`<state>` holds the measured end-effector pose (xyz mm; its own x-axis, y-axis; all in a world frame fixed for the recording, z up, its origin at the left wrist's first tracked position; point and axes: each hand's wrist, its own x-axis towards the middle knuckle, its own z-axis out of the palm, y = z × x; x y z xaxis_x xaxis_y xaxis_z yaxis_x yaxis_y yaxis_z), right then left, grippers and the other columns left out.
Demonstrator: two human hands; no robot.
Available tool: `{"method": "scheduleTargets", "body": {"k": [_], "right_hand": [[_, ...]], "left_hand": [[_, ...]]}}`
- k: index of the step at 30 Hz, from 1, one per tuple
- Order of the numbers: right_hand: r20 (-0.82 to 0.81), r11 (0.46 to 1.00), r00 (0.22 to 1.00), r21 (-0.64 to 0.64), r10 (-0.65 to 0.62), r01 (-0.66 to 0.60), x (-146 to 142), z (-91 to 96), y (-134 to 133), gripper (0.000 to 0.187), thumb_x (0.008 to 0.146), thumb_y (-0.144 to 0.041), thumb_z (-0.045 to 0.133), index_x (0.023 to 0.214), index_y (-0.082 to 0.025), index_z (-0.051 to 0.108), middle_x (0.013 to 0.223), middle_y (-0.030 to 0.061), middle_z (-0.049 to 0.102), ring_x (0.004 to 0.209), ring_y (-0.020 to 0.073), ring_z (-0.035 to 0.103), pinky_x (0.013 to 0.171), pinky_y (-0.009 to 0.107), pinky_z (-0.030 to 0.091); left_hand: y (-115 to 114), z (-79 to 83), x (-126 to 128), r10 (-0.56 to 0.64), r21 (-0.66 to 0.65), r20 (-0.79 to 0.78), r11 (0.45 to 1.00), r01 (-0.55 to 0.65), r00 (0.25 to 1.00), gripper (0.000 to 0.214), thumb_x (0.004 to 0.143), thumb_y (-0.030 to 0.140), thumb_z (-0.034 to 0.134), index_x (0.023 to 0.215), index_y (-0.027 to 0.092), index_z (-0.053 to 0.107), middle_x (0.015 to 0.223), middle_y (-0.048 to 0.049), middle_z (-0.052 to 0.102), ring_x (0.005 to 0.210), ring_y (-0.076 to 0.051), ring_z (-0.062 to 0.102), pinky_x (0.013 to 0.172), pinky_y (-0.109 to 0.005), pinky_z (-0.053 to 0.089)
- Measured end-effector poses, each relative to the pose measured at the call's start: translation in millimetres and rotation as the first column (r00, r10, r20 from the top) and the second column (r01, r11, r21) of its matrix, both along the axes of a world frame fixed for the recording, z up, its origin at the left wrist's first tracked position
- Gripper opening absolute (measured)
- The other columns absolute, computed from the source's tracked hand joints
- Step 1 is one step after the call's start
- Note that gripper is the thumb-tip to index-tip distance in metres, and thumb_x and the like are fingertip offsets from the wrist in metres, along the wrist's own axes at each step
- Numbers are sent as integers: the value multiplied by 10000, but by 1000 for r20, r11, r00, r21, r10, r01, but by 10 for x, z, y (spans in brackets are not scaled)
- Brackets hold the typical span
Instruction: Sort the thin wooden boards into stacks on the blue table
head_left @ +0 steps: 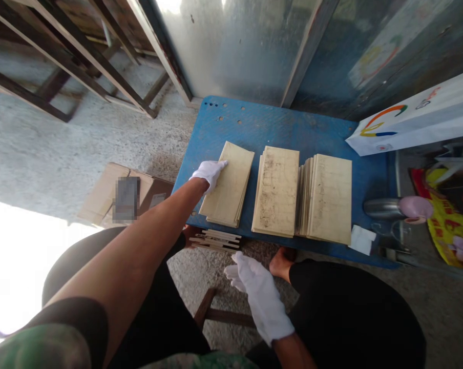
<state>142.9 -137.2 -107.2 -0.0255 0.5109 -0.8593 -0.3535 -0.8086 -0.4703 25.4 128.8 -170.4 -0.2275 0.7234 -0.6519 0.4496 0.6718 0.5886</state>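
Two gloved hands: left hand (209, 175) flat-fingered on a cream board stack (228, 185), right hand (259, 296) empty, fingers together.

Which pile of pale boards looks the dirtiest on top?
The middle stack, between the other two: its top board has dark smudges, while the left stack and right stack look much cleaner.

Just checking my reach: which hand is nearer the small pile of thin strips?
Right: the right hand is just below the pile of thin strips; the left hand is farther off, above it.
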Motion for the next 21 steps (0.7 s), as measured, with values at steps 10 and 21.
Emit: {"method": "scheduleTargets", "body": {"k": [10, 21], "right_hand": [[11, 1000, 1000, 3, 3, -3, -9, -68, -32, 645, 687, -704, 637, 1011, -148, 686, 869, 85, 724, 797, 183, 656, 759, 285, 502], [59, 989, 993, 103, 104, -110, 61, 5, -9, 592, 780, -660, 578, 1049, -143, 682, 920, 106, 730, 853, 190, 669, 800, 291, 495]], "left_hand": [[-121, 29, 89, -242, 115, -310, 950, 289, 919, 247, 810, 322, 539, 937, 167, 685, 911, -86, 691, 852, -223, 640, 728, -286, 461], [-469, 327, 27, -405, -2, -498, 885, 466, 767, 638, 737, 536, 638, 1206, 125, 503, 1186, -187, 563, 1089, -314, 579, 880, -361, 462]]}}
